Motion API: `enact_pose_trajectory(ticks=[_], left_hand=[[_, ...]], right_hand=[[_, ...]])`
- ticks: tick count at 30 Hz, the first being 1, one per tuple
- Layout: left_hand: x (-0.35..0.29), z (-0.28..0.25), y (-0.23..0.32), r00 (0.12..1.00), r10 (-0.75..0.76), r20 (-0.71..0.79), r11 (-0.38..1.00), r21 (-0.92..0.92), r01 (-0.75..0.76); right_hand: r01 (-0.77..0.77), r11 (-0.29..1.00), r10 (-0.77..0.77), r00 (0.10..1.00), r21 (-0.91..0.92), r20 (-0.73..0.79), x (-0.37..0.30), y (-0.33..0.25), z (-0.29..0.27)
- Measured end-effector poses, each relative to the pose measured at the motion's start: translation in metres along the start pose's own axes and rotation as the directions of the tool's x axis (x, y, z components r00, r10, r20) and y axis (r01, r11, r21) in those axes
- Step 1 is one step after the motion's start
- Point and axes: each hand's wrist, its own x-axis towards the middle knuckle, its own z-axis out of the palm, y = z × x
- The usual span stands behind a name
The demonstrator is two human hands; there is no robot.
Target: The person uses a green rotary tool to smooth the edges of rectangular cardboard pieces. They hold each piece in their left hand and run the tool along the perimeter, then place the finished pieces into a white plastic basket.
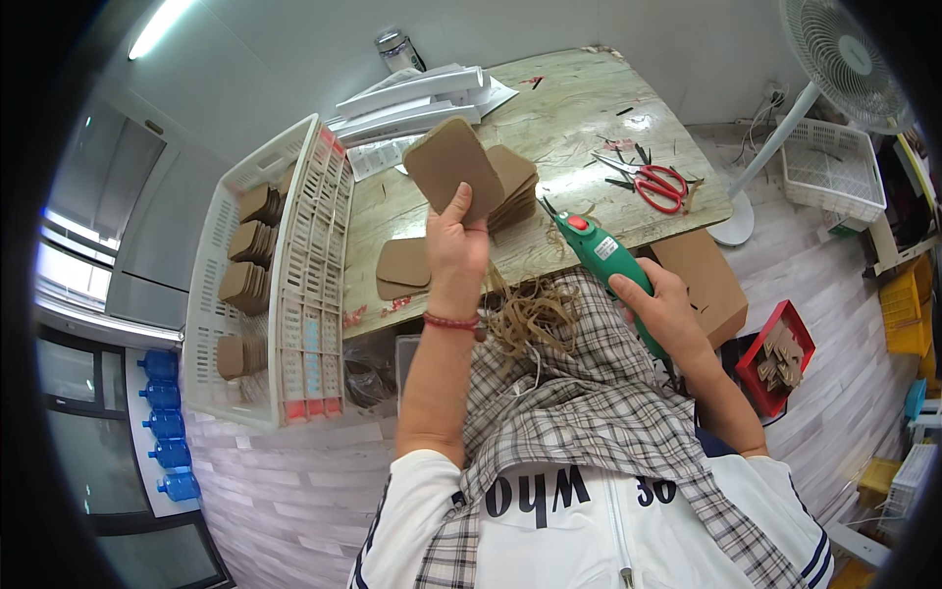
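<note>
1. Above the near edge of the wood-grain table (603, 98), I see the left hand (458, 240) grasping a brown rounded-corner panel (444, 162); the thumb presses flat on its face near the lower edge, while the fingers behind it are mostly hidden from me.

2. Relative to that grip, the panel rises beyond the thumb, tilted, with most of its face free above the hand; it overlaps my view of a stack of similar panels (525, 177), and I cannot tell whether the two touch.

3. On the other side I see the right hand (669, 309) wrapped around a green handheld power tool (610, 260); the thumb lies along the body, the red switch (578, 223) sits well forward of it, and the narrow tip points up and left, apart from the held panel.

4. Left of the left wrist I make out loose panels (404, 263) flat on the table; right of the tool's tip lie red-handled scissors (659, 187) among dark scraps.

5. Between the forearms, a tangle of brown strips (530, 314) rests against the plaid apron (569, 417); far left, a white slatted crate (312, 294) holds more panel stacks (250, 240).
</note>
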Motion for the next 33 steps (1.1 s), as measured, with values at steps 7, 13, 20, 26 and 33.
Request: enact_pose_trajectory(ticks=[7,13,20,26,33], left_hand=[[-0.018,0.012,-0.029,0.993,-0.072,-0.097,0.924,-0.382,0.029],[-0.021,0.008,-0.042,0.991,-0.101,-0.082,0.908,-0.414,0.059],[-0.03,0.006,-0.055,0.995,-0.083,-0.055,0.938,-0.341,0.06],[-0.046,0.006,-0.066,0.992,-0.12,-0.033,0.951,-0.29,0.105],[-0.062,-0.002,-0.073,0.986,-0.165,0.008,0.969,-0.185,0.163]], right_hand=[[0.001,1.0,-0.001,1.0,0.02,-0.016,0.001,-0.014,0.011],[0.01,1.0,-0.01,1.0,-0.005,0.021,0.001,-0.012,0.012],[0.028,0.999,-0.028,1.0,0.024,-0.011,0.003,-0.013,0.011],[0.026,1.0,-0.026,0.999,0.014,-0.036,0.006,-0.02,0.009],[0.032,0.999,-0.031,0.998,0.019,-0.049,0.009,-0.026,0.005]])
